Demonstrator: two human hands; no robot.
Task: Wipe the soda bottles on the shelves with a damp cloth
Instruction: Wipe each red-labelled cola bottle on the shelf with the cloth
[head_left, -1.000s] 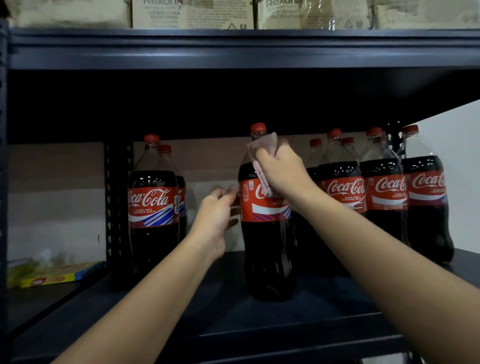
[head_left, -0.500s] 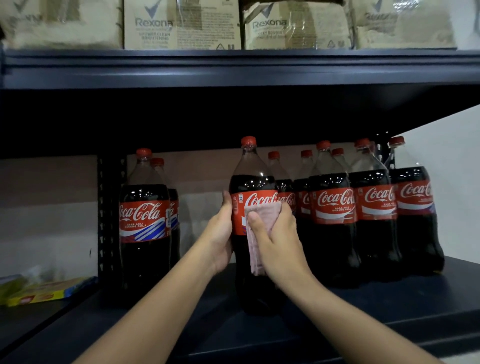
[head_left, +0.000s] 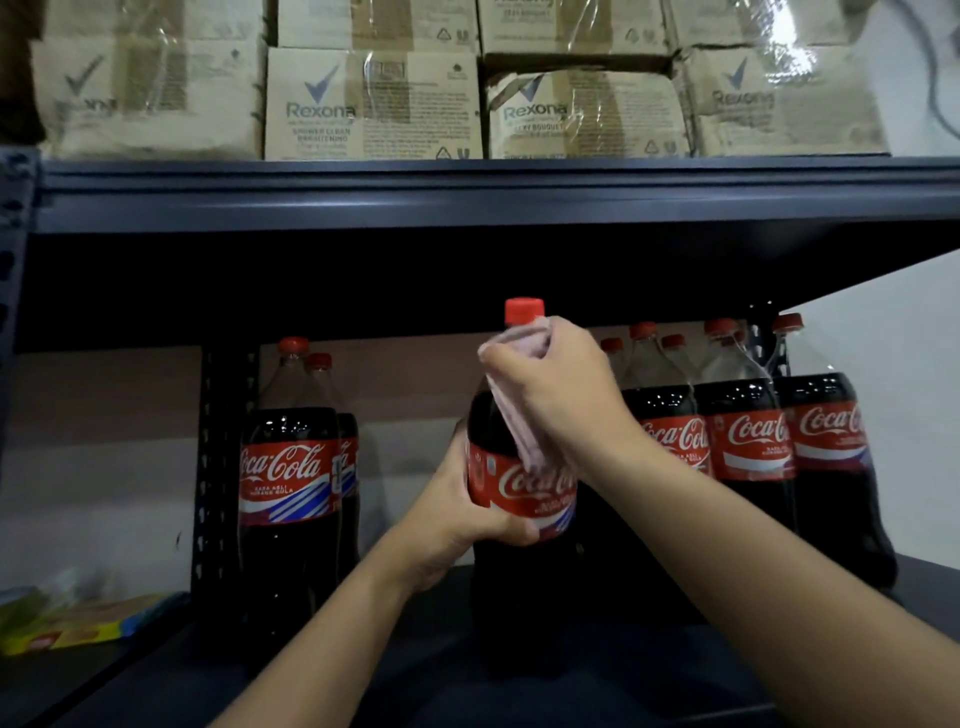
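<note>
Pink cloth (head_left: 511, 410) now up at bottle (head_left: 519, 488) neck, gripped by right hand (head_left: 556, 384), left hand (head_left: 462, 519) still gripping label.

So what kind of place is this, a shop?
Probably a shop's stockroom: dark metal shelving, many identical Coca-Cola bottles in rows, and plastic-wrapped Rexona cartons stacked above.

Left hand (head_left: 457, 512) curled in grip – right hand (head_left: 558, 387) raised, fingers clenched.

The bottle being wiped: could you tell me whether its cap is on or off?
On. The red cap sits atop the bottle, just above the cloth.
</note>
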